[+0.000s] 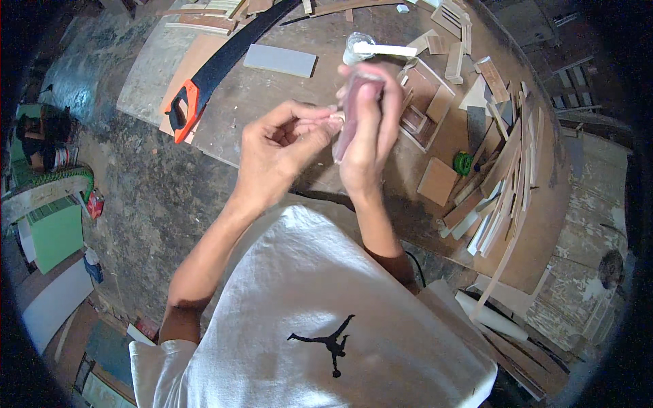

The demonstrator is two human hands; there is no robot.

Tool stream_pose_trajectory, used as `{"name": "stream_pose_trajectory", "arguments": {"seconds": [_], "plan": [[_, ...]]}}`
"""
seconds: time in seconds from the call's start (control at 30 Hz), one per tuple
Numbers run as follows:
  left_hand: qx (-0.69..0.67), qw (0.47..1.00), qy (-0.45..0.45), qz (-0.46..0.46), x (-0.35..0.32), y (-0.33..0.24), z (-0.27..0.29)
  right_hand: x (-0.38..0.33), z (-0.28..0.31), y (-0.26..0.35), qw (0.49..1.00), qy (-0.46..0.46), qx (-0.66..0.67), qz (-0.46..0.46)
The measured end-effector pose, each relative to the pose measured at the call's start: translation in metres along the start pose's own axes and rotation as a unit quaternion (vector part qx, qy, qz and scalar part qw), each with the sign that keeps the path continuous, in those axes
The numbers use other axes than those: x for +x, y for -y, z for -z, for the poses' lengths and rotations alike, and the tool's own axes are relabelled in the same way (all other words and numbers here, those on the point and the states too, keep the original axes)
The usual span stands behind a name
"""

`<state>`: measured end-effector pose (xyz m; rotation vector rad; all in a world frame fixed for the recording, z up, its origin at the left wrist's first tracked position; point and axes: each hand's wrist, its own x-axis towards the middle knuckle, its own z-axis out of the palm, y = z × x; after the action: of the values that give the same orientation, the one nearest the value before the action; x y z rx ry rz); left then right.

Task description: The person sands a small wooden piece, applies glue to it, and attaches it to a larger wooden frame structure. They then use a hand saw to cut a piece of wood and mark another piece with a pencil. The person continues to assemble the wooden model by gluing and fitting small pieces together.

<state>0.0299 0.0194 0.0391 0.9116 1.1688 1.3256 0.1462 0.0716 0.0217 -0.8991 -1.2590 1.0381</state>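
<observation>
My right hand (371,129) holds a thin flat strip of wood (350,112) upright above the workbench (272,95), fingers wrapped round its upper part. My left hand (282,153) is beside it, thumb and forefinger pinched on a tiny pale piece (335,119) that touches the strip's left edge. What the small piece is cannot be made out. Both hands hover over the middle of the bench.
A handsaw with an orange and black handle (187,109) lies at the left. A small clear cup with a white stick (360,47) stands behind the hands. A small wooden box frame (428,102), a green roll (463,163) and several wood strips (503,183) lie at the right.
</observation>
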Motion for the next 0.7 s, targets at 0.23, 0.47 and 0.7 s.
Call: {"name": "stream_pose_trajectory", "arguments": {"seconds": [0.23, 0.47, 0.7], "plan": [[0.005, 1.000, 0.003, -0.010, 0.000, 0.000, -0.002, 0.007, -0.001, 0.008, 0.999, -0.022, 0.001, -0.030], [-0.007, 1.000, 0.019, 0.010, 0.003, -0.001, 0.001, -0.007, 0.004, -0.002, 0.999, 0.009, -0.036, 0.014], [-0.013, 1.000, 0.018, -0.006, 0.009, -0.007, 0.003, -0.017, -0.003, -0.002, 1.000, -0.016, -0.009, 0.026]]}}
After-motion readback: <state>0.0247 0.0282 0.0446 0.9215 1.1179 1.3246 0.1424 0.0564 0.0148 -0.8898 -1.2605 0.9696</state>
